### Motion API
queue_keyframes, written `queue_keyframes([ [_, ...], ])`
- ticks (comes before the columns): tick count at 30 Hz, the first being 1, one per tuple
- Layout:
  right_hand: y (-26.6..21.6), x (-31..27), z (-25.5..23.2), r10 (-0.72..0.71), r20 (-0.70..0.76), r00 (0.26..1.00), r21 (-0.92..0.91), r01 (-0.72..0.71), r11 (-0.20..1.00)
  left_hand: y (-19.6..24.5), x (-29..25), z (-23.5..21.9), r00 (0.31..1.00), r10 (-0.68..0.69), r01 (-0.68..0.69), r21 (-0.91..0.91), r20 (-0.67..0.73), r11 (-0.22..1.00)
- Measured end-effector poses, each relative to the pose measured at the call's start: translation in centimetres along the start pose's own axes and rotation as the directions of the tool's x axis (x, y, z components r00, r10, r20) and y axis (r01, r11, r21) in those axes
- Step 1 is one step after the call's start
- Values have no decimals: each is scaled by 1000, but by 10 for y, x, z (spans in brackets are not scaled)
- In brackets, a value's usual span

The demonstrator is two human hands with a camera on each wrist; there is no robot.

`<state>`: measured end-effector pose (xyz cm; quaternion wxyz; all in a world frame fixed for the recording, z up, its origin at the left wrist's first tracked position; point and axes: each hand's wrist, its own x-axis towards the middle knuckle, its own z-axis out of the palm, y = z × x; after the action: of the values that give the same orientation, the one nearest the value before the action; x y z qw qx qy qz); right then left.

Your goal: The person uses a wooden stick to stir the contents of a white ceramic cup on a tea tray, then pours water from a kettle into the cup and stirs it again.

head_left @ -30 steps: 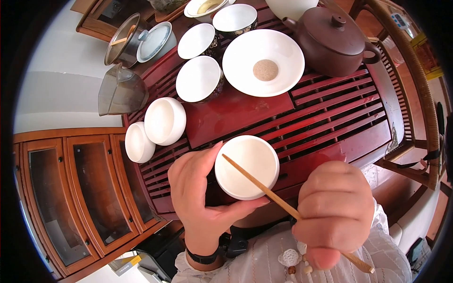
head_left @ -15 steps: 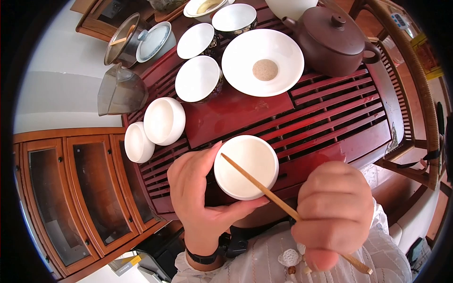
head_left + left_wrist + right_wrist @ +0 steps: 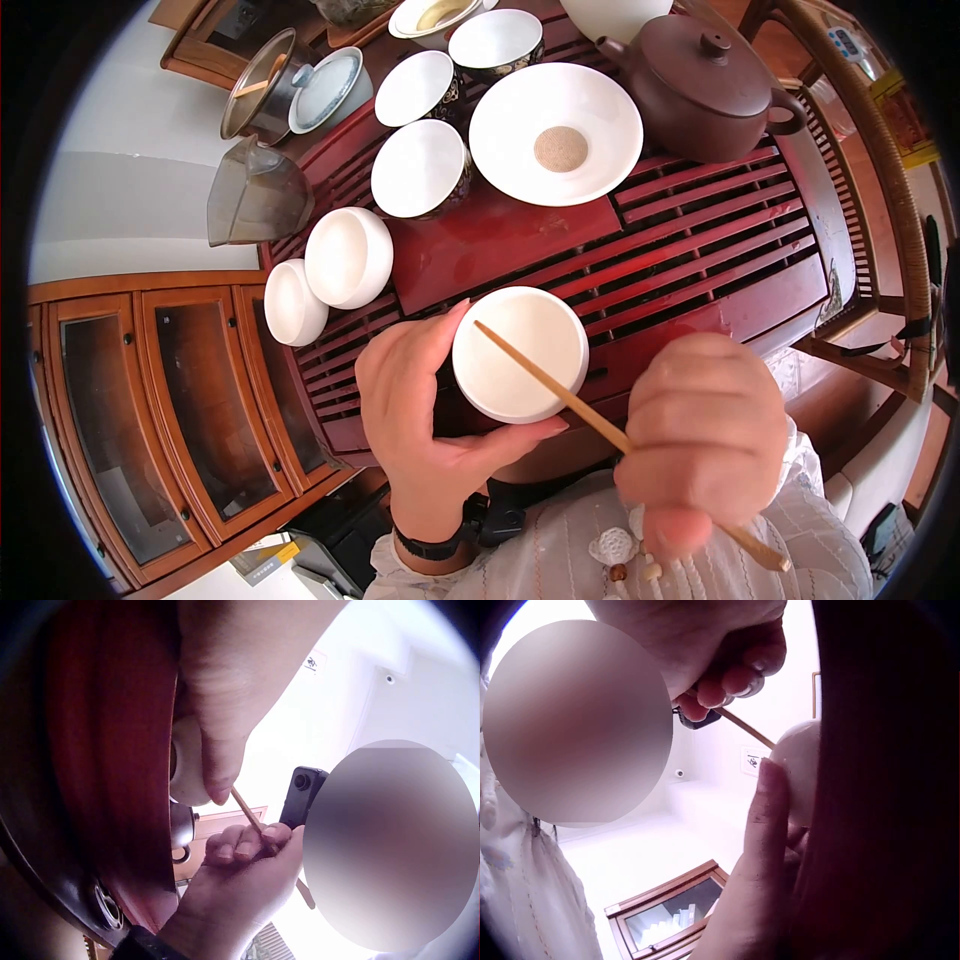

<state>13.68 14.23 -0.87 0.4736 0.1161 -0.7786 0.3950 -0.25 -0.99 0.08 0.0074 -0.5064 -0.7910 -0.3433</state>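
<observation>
Near the front edge of the tea tray, my left hand (image 3: 410,395) holds a white cup (image 3: 505,385), thumb on the near side and fingers round the far side. The cup's mouth faces up, and only its pale inside wall shows. My right hand (image 3: 705,430) grips a thin, tapered wooden stick (image 3: 590,418) in curled fingers. Its narrow tip lies over the cup's mouth, towards the far left rim, and its thicker end sticks out below the fist. In the left wrist view the stick (image 3: 247,808) slants from the fist towards the cup (image 3: 191,769).
On the slatted red tea tray (image 3: 490,250) stand a wide white bowl (image 3: 500,150) with brown powder, several dark-patterned cups (image 3: 415,170), two plain white cups (image 3: 350,258) and a brown teapot (image 3: 710,90). A clear pitcher (image 3: 258,195) sits at the left edge.
My right hand has shifted slightly up and left, and the stick's tip has moved a little within the cup's outline. The left hand and cup stay nearly in place.
</observation>
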Motion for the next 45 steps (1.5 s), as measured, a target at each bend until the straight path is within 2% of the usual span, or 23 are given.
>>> queue_keyframes([
  [2,-2,-1,1,115,-8,993,34,-114,993,-1,0,-1,1000,7,-7,4,-3,1000],
  [6,-1,2,-1,17,6,1000,57,-18,998,-2,0,0,1000,17,-17,-2,-4,1000],
  [8,-3,2,0,142,8,990,-12,-142,990,-2,0,0,1000,24,-24,-6,-14,1000],
  [9,-3,2,0,142,7,990,-12,-141,990,-2,1,0,1000,23,-23,-13,-7,1000],
  [11,-4,3,-2,32,-26,999,47,-30,998,-1,1,0,1000,21,-21,-20,1,1000],
  [14,-2,2,1,89,-31,996,31,-88,996,0,1,0,1000,13,-13,-7,2,1000],
  [18,-3,4,0,50,-37,998,52,-48,998,0,1,0,1000,13,-13,-19,-6,1000],
  [20,-3,5,1,82,-3,997,-45,-82,996,0,1,0,1000,10,-10,-21,-6,1000],
  [23,-4,6,3,102,-34,994,-69,-105,992,0,0,1,1000,-10,10,-19,-12,1000],
  [27,-4,7,1,58,-36,998,-29,-59,998,0,0,1,1000,2,-2,-21,-3,1000],
  [29,-3,7,3,136,-22,990,-61,-137,989,-1,0,1,1000,-8,8,-21,-5,1000],
  [32,-5,8,0,90,-36,995,-48,-92,995,-2,0,0,1000,9,-9,-28,6,1000],
  [41,-4,6,0,100,-21,995,32,-99,995,-2,0,1,1000,13,-13,-34,-6,999],
  [45,-3,6,1,88,-24,996,-29,-88,996,-2,0,1,1000,5,-5,-41,0,999],
])
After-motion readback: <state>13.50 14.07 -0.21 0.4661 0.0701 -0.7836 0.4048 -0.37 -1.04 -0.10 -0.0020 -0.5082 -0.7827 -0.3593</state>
